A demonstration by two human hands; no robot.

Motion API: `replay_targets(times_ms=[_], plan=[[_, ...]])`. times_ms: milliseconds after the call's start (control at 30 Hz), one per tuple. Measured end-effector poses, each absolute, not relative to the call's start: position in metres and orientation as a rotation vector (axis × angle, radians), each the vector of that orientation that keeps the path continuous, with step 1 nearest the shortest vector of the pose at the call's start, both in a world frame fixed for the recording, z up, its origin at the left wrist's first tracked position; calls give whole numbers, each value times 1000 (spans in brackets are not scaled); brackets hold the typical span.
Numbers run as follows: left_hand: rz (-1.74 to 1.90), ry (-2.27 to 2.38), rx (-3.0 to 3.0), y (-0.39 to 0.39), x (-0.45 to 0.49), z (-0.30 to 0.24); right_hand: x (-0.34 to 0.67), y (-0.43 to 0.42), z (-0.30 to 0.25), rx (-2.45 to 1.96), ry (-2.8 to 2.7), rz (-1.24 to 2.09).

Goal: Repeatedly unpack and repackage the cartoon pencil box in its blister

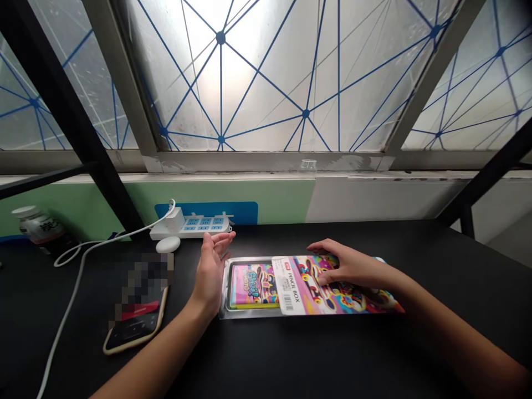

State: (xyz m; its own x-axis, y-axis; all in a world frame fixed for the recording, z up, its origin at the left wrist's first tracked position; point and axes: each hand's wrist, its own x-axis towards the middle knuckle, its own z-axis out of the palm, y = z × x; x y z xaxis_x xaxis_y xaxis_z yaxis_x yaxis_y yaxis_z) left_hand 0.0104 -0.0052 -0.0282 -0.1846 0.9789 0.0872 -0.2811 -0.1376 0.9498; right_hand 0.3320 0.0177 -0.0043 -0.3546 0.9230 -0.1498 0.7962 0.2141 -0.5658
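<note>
A colourful pencil box [253, 285] in clear plastic packaging lies flat on the black table [291, 354], with a bright printed card sleeve [303, 291] over its right part. My left hand [211, 266] stands on edge against the packaging's left end, fingers stretched out and open. My right hand [349, 266] lies flat on top of the card sleeve, fingers extended, pressing on it.
A phone [135, 324] lies to the left of my left hand. Behind it sit a white power strip [193, 226] with a plugged charger and a white cable [75, 277], a small white oval object [168, 244], and a bottle [39, 227] at far left. A window wall rises behind.
</note>
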Motion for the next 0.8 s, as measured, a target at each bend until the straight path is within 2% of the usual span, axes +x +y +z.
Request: replay_targets(times_ms=[133,300,467,667,800], plan=[[1546,997,900,-3,10,-30,271,19,9,-1627,-2474,722],[1525,1061,954,-1,6,-28,209,23,13,-1365,-2698,504],[1340,1232,1050,-2,2,-25,228,20,16,-1402,-2628,211],[1244,1258,936,2,-1,-28,306,10,-5,-1560,-2392,479],[1255,1201,791,5,0,-28,314,7,-14,-1510,-2349,549]])
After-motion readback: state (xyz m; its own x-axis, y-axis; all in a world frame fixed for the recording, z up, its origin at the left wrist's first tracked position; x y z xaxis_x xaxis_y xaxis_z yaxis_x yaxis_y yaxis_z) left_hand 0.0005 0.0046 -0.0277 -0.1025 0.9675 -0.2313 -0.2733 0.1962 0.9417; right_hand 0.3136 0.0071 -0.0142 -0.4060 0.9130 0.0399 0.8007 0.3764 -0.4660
